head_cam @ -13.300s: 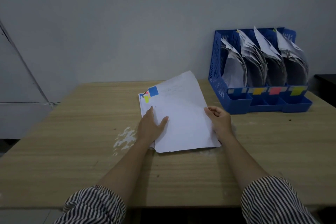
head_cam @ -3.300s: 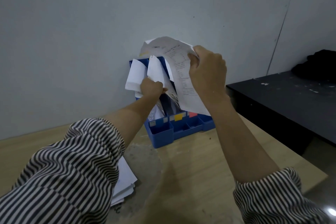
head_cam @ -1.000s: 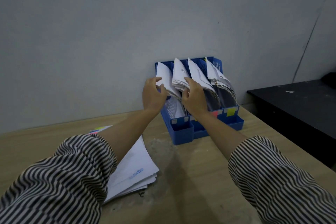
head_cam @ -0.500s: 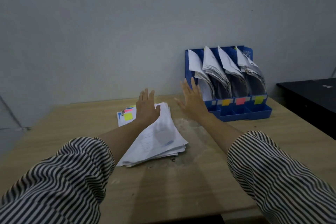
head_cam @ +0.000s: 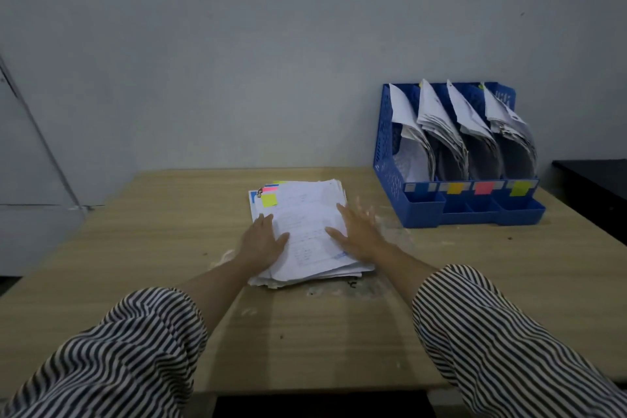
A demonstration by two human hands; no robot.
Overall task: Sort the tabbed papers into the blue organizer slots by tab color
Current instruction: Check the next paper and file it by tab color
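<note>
On the table in front of me:
Table [head_cam: 135, 248]: pale wood grain, a scuffed whitish patch under and beside my paper stack.
Organizer [head_cam: 386, 159]: blue, standing at the far right of the table against the wall, four upright slots, each packed with curling white sheets; coloured labels along its low front read blue, orange, pink, yellow from left to right.
Paper stack [head_cam: 305, 237]: loose white sheets lying flat near the table's middle, well apart from the organizer; yellow, pink and blue tabs [head_cam: 269, 200] poke out at its far left corner.
My left hand [head_cam: 263, 243]: fingers straight, lying flat on the stack's left edge, gripping nothing.
My right hand [head_cam: 358, 231]: fingers spread and slightly blurred, palm down on the stack's right side, holding nothing.
</note>
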